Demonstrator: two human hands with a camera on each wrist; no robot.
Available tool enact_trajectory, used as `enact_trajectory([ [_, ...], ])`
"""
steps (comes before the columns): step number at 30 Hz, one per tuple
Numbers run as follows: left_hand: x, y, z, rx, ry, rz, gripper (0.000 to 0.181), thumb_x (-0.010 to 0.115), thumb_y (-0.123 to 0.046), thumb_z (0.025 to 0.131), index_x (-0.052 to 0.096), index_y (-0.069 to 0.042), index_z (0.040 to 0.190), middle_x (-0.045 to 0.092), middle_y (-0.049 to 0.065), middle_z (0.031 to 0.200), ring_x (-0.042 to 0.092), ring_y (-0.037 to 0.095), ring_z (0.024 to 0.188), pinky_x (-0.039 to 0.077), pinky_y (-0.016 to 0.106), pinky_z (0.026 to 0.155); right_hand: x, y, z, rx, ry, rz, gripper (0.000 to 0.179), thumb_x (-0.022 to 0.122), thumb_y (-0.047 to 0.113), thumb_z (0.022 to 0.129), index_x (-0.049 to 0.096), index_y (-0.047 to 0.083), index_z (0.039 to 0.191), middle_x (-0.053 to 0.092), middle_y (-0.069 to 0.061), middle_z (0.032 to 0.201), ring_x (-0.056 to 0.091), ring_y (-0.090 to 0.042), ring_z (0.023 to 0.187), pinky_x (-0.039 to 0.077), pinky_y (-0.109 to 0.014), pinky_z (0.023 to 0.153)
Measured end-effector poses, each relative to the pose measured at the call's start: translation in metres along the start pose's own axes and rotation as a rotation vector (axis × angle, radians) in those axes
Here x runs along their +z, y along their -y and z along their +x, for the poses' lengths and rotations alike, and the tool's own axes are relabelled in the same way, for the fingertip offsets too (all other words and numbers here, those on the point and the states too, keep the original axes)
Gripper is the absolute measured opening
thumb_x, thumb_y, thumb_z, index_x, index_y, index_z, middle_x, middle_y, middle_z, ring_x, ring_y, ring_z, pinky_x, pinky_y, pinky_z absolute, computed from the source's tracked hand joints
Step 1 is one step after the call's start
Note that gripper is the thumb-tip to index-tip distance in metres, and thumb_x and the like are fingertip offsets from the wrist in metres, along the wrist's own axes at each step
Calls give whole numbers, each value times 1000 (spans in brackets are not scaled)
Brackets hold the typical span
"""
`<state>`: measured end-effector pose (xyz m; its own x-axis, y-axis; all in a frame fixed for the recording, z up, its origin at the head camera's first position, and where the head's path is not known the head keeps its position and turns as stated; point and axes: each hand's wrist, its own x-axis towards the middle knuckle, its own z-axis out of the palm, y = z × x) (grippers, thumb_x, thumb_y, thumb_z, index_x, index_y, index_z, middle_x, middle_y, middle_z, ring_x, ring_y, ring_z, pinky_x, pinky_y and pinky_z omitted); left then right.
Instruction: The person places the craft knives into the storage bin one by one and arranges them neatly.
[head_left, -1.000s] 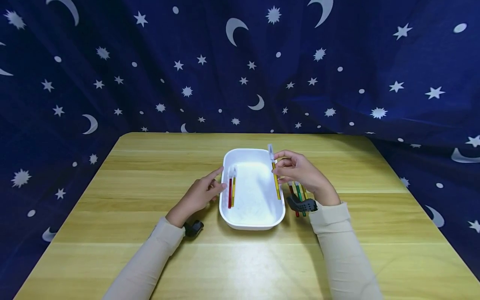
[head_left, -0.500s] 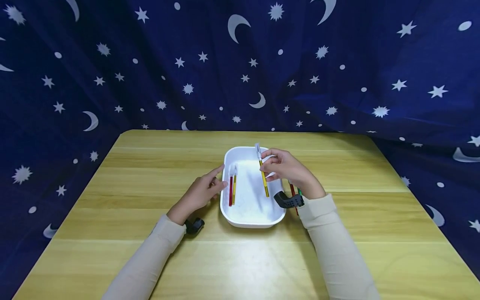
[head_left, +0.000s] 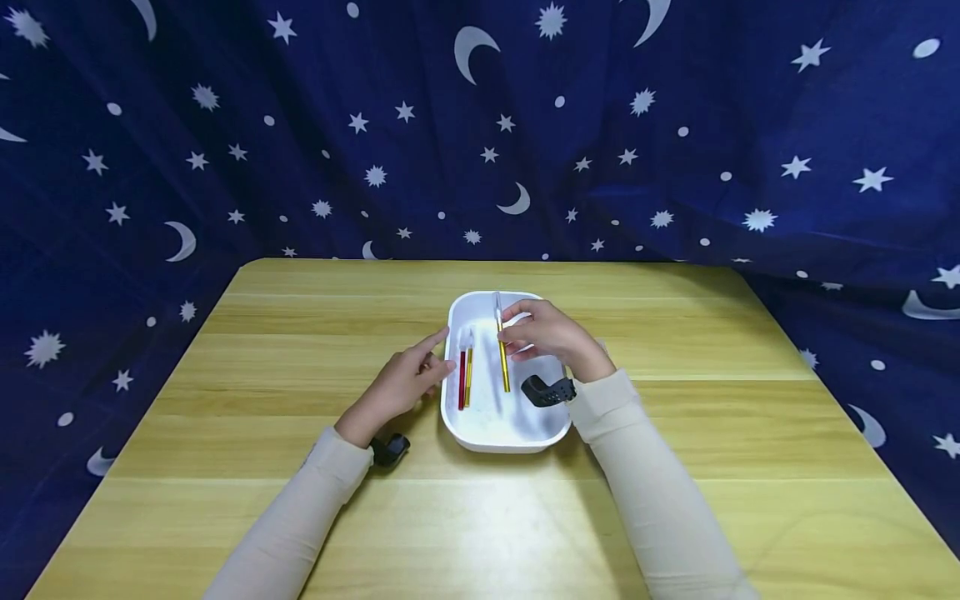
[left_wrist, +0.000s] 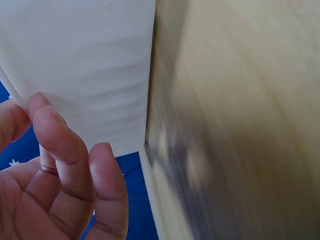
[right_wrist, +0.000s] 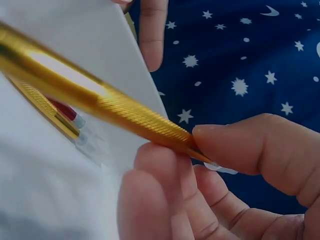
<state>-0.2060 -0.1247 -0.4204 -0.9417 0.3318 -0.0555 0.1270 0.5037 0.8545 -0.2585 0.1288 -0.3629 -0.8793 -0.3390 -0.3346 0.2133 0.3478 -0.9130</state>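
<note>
My right hand [head_left: 551, 333] pinches a gold craft knife [head_left: 503, 362] with a clear cap between thumb and fingers, over the middle of a white tray [head_left: 506, 447]. The cap points away toward the tray's far end. In the right wrist view the knife's knurled gold barrel [right_wrist: 125, 110] runs to the thumb and fingertips. On the tray's left side lie a red craft knife [head_left: 461, 381] and another gold one [head_left: 468, 377], side by side and capped. My left hand [head_left: 401, 383] holds the tray's left edge, thumb over the rim and fingers against the outer wall [left_wrist: 95, 70].
The tray stands on a wooden table [head_left: 337, 517]. A dark blue curtain [head_left: 315, 150] with moons and stars hangs behind it. Black devices [head_left: 548, 392] are strapped to both wrists. The right forearm covers the table just right of the tray.
My right hand has carried the gold craft knife leftward from the tray's right edge to over its middle. The knives on the table at right are now covered by the arm. The left hand stays put.
</note>
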Motion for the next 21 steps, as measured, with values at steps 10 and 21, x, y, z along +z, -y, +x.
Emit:
enact_trajectory([
  [10, 0, -3, 0, -2, -4, -8, 65, 62, -23, 113, 35, -7, 170, 68, 9, 96, 61, 21, 76, 50, 32, 59, 16, -3, 18, 100, 14, -30, 26, 69, -1, 98, 58, -2, 121, 68, -5, 78, 67, -11, 66, 60, -25, 65],
  [21, 0, -1, 0, 7, 4, -5, 65, 61, -23, 113, 34, -6, 170, 69, 9, 97, 61, 21, 76, 51, 32, 60, 24, -7, 24, 188, 14, -18, 23, 71, -2, 98, 58, 0, 117, 67, -6, 75, 65, -11, 62, 57, -23, 61],
])
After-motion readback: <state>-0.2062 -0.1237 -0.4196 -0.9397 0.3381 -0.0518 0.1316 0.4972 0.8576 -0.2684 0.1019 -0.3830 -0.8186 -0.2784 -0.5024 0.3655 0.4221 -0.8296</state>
